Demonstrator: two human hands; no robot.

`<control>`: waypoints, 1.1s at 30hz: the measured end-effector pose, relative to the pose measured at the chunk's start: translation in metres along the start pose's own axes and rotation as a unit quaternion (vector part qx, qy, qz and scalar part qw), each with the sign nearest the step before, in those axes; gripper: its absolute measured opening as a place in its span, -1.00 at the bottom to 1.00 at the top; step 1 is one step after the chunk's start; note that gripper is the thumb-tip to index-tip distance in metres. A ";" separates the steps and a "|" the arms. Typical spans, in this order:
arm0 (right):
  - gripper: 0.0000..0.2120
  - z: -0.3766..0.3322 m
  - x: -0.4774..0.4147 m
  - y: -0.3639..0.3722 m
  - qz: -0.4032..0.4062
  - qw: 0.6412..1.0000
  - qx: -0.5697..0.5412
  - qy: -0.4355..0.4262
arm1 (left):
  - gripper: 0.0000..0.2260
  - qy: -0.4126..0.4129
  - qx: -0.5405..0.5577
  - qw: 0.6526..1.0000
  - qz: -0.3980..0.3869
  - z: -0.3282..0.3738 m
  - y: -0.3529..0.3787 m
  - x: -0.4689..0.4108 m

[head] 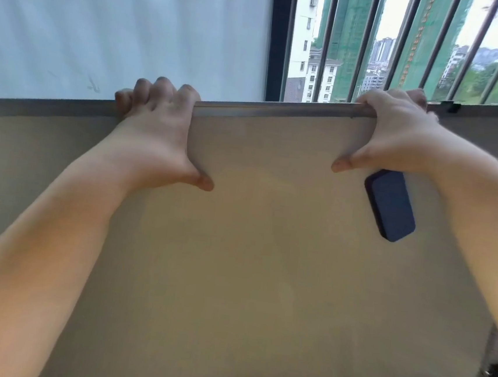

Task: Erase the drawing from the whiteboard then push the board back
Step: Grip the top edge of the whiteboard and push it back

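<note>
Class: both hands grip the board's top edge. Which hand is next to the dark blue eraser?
The right hand. The eraser sits on the board just below its thumb; the left hand is well apart from it.

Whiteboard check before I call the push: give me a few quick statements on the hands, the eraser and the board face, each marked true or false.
1. Both hands grip the top edge of the whiteboard. True: the left hand and the right hand curl their fingers over the metal frame.
2. The right hand holds the eraser. False: the dark blue eraser sits on the board face just below that hand, ungripped.
3. The visible board face shows no drawing. True.
4. A curtain covers the whole window. False: the white curtain covers only the left part; bars and buildings show at the right.
5. The left thumb presses on the board's front. True.
</note>
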State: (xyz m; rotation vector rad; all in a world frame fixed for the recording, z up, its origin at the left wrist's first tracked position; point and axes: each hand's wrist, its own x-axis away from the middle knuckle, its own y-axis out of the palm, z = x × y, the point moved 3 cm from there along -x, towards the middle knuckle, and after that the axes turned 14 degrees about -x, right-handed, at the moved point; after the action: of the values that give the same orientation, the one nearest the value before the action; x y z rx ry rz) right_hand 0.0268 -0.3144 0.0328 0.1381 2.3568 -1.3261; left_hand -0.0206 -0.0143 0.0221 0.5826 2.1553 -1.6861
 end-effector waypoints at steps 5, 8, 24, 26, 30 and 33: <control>-0.10 0.003 -0.007 0.002 0.003 1.000 -0.003 0.014 | -0.06 0.011 -0.002 1.000 -0.002 -0.001 0.005 -0.014; -0.12 0.005 -0.011 0.004 0.006 1.000 -0.002 0.011 | -0.05 0.019 -0.001 1.000 0.000 -0.003 0.009 -0.021; -0.05 0.044 -0.031 -0.008 0.074 0.994 0.052 0.060 | -0.02 0.093 0.047 0.995 -0.004 0.030 0.041 -0.103; -0.03 0.050 -0.034 -0.010 0.080 0.993 0.058 0.068 | -0.02 0.098 0.049 0.994 -0.008 0.038 0.044 -0.115; 0.00 0.058 -0.039 -0.010 0.084 0.991 0.067 0.085 | -0.02 0.111 0.059 0.992 -0.003 0.051 0.052 -0.132; -0.01 0.059 -0.042 -0.009 0.082 0.991 0.061 0.089 | -0.02 0.111 0.057 0.992 0.004 0.051 0.057 -0.139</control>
State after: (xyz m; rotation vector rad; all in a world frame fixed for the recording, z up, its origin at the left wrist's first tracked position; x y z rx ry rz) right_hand 0.0812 -0.3637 0.0312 0.4947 2.3486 -1.4285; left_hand 0.1286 -0.0670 0.0320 0.8466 2.2105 -1.8260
